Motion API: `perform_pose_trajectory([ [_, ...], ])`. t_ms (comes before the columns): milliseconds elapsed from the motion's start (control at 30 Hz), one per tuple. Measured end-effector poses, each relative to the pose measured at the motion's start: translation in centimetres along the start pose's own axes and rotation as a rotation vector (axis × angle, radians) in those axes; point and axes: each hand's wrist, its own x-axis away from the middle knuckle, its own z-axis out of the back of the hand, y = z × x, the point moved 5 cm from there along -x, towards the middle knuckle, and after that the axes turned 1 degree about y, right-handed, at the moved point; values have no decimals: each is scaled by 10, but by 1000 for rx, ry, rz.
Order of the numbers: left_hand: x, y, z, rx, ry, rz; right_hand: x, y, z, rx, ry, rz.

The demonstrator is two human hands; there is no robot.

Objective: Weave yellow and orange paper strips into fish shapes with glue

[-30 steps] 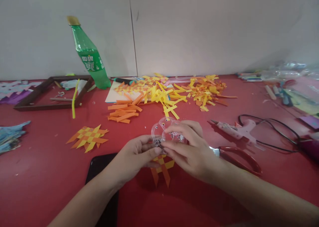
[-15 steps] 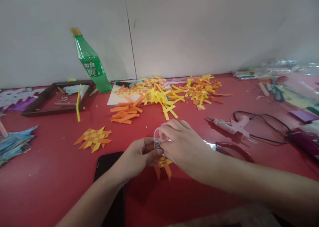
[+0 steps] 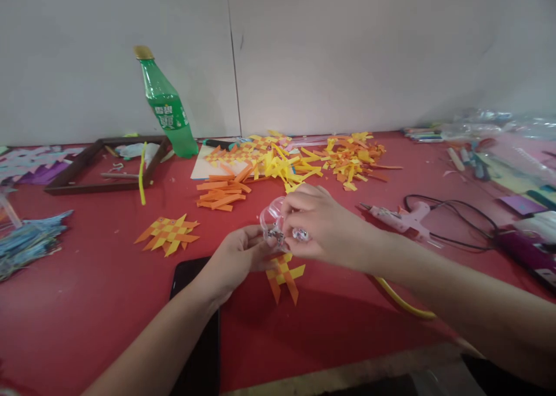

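Both my hands meet over the red table (image 3: 108, 303) on a small clear plastic case (image 3: 271, 216) of tiny googly eyes. My left hand (image 3: 237, 256) pinches the case from below on its left side. My right hand (image 3: 321, 225) curls over it from the right, fingers closed on its edge. Directly beneath the hands lies a small woven piece of orange and yellow paper strips (image 3: 284, 277). A finished woven paper piece (image 3: 167, 234) lies to the left.
A green bottle (image 3: 167, 106) leans near the wall. Behind my hands lie loose orange strips (image 3: 219, 194), yellow and orange paper scraps (image 3: 304, 158), a wooden frame (image 3: 104, 167); a pink glue gun (image 3: 402, 216) with cable lies right, a black phone (image 3: 197, 326) near my left arm, and a yellow tube (image 3: 402, 303).
My hands have lifted the clear case a little up and away from me, uncovering more of the woven piece below. The camera has shifted, and the red-handled scissors are no longer seen.
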Motion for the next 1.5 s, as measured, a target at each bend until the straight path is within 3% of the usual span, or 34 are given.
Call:
perform_pose_trajectory([
  [100,-3,4,10,109,173,-55,2,18,7,-174,44,-67],
  [233,-5,11,20,213,326,-152,6,43,-12,-161,-38,-154],
  [367,-4,13,23,276,395,-166,9,57,-43,-91,-142,-146],
  [467,-4,12,22,303,410,-153,11,60,-51,-92,-182,-115],
  [633,-3,12,21,327,419,-135,15,62,-40,-68,-212,-86],
  [867,-1,13,22,338,451,-148,13,65,-27,-91,-181,-222],
  [1200,-2,16,27,278,449,-159,11,67,-46,-73,-178,-220],
  [1367,4,33,38,274,514,-268,18,68,-34,-51,-138,-241],
  [1500,7,64,52,282,597,-308,30,69,-10,-24,-95,-230],
])
